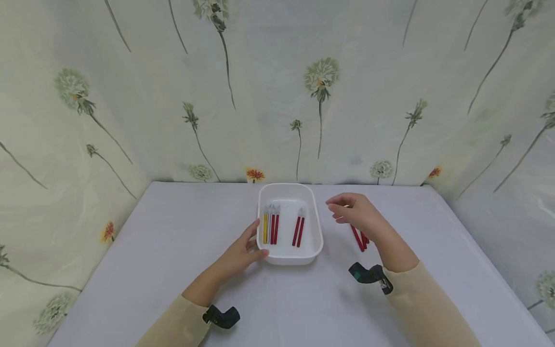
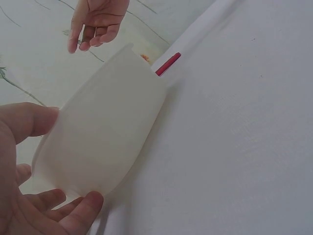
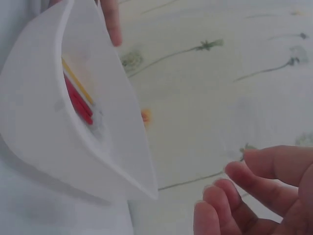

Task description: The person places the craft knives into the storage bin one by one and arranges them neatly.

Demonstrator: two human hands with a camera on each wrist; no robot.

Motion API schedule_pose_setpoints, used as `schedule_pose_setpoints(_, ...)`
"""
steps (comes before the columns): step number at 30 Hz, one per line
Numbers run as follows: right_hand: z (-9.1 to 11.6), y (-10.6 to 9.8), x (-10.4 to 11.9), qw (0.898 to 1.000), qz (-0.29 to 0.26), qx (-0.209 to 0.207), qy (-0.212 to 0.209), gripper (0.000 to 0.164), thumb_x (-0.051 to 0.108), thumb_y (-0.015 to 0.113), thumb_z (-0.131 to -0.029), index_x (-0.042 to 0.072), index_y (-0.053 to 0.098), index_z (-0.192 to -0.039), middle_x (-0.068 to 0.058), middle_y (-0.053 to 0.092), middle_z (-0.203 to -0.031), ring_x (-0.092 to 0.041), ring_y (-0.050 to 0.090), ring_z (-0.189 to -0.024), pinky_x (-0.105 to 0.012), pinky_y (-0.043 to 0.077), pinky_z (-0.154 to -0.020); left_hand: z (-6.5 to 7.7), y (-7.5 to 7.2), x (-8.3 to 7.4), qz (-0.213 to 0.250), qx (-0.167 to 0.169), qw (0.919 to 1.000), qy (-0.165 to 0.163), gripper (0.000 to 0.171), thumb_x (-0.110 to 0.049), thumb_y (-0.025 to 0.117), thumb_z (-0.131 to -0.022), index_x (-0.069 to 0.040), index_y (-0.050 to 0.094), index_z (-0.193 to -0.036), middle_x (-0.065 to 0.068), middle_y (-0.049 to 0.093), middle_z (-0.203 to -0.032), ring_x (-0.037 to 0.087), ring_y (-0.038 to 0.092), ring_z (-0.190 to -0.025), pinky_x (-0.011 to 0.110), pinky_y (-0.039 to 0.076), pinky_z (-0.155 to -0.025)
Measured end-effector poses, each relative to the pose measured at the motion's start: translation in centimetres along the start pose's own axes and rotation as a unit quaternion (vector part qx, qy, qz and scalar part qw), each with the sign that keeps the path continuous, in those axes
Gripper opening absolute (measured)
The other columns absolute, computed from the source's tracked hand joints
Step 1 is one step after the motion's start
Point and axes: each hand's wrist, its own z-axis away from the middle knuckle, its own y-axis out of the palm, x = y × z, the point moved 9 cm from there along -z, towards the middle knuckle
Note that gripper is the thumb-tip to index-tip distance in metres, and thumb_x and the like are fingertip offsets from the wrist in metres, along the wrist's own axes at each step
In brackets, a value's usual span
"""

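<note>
A white plastic tray stands on the table, and my left hand grips its left side, thumb at the near corner. Inside, at the left, lie a yellow pen-like stick, a pale one and two red sticks, all with clear or whitish ends. Another pair of red sticks lies toward the tray's right side. My right hand hovers right of the tray, fingers loosely bent and holding nothing. Below it, loose red sticks lie on the table, partly hidden by the hand and wrist.
A white cloth covers the table. Behind it hangs a backdrop with a dandelion print. Each wrist carries a black camera mount, the left mount and the right mount.
</note>
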Motion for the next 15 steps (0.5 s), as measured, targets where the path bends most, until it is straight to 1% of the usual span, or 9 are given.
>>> schedule_pose_setpoints(2, 0.3, -0.6, -0.6, 1.0, 0.004, -0.005, -0.002, 0.039, 0.032, 0.063, -0.1, 0.006, 0.063, -0.129, -0.018, 0.063, -0.125, -0.029, 0.067, -0.104, -0.044, 0.055, -0.093, 0.0, 0.0, 0.0, 0.001, 0.0, 1.0, 0.0, 0.092, -0.032, 0.075, -0.091, -0.025, 0.017, -0.162, 0.013, 0.027, -0.163, 0.036, 0.039, -0.143, 0.06, 0.041, -0.106)
schedule_pose_setpoints(5, 0.6, -1.5, -1.6, 1.0, 0.005, -0.013, -0.002, 0.04, 0.031, 0.061, -0.1, 0.005, 0.062, -0.13, -0.019, 0.062, -0.126, -0.032, 0.066, -0.108, -0.043, 0.056, -0.092, 0.0, 0.0, -0.1, 0.004, 0.001, 1.0, 0.003, 0.092, -0.032, 0.075, -0.091, -0.024, 0.016, -0.162, 0.013, 0.027, -0.163, 0.036, 0.039, -0.142, 0.06, 0.041, -0.106)
schedule_pose_setpoints(9, 0.8, -2.5, -3.4, 1.0, 0.008, -0.026, 0.005, 0.042, 0.032, 0.059, -0.101, 0.005, 0.06, -0.133, -0.021, 0.06, -0.129, -0.038, 0.063, -0.112, -0.046, 0.054, -0.095, 0.0, 0.0, -0.1, 0.007, 0.002, 1.0, 0.005, 0.092, -0.031, 0.075, -0.091, -0.024, 0.016, -0.162, 0.013, 0.027, -0.163, 0.036, 0.039, -0.143, 0.06, 0.04, -0.106)
schedule_pose_setpoints(12, 1.1, -3.1, -4.8, 0.999, 0.006, -0.038, 0.017, 0.044, 0.033, 0.058, -0.102, 0.004, 0.057, -0.135, -0.022, 0.058, -0.132, -0.038, 0.061, -0.114, -0.047, 0.052, -0.098, -0.1, 0.0, -0.1, 0.006, 0.004, 1.0, 0.006, 0.092, -0.031, 0.075, -0.091, -0.024, 0.016, -0.162, 0.014, 0.027, -0.163, 0.037, 0.039, -0.143, 0.059, 0.041, -0.106)
schedule_pose_setpoints(15, 1.1, -3.4, -6.0, 0.998, 0.006, -0.047, 0.033, 0.046, 0.033, 0.057, -0.102, 0.002, 0.056, -0.137, -0.022, 0.056, -0.134, -0.037, 0.061, -0.113, -0.045, 0.052, -0.099, -0.1, 0.0, 0.0, 0.011, 0.005, 0.9999, 0.008, 0.091, -0.03, 0.074, -0.092, -0.024, 0.016, -0.162, 0.013, 0.027, -0.163, 0.036, 0.038, -0.143, 0.058, 0.041, -0.106)
